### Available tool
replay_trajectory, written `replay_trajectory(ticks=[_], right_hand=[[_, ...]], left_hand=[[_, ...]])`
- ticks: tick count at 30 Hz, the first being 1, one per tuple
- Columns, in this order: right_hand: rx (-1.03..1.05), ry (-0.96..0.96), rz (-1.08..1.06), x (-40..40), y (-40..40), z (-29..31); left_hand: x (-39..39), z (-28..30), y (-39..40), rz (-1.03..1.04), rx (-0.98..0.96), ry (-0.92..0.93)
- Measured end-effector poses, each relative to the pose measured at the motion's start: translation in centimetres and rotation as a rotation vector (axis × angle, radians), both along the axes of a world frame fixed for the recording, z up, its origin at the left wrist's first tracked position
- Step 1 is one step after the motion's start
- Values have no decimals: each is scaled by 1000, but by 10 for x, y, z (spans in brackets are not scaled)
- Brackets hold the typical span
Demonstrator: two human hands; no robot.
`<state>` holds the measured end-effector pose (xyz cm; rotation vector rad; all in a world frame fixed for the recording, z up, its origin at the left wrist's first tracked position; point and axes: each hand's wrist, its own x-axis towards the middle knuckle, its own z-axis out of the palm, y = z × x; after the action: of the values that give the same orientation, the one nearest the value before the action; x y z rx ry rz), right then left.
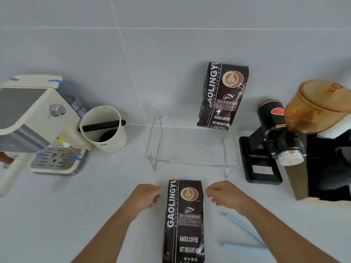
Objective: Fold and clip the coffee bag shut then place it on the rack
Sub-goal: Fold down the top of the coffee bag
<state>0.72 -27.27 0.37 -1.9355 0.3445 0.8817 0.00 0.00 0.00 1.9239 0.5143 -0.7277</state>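
Fingers (158, 188) of both hands loosely curled, holding nothing, flank the bag (183, 221) lying lengthwise on the table (76, 215), top toward the rack (191, 149)

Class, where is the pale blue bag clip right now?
In the head view, the pale blue clip lies on the counter, right of the near coffee bag, partly under the right forearm.

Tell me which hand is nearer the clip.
Right. The right hand hovers just above and left of the pale blue clip lying on the counter, its forearm passing over it. The left hand is on the far side of the coffee bag.
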Motion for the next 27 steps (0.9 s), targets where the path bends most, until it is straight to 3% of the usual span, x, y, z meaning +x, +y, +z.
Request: replay_trajectory(ticks=[7,17,27], right_hand=[[44,17,-198,2,20,-20],[166,55,-303,8,29,-24],[269,-16,-304,0,38,-7]], left_hand=[[17,-20,-20,228,-109,53],[24,-25,-40,287,-206,120],[8,-6,-36,359,-314,29]])
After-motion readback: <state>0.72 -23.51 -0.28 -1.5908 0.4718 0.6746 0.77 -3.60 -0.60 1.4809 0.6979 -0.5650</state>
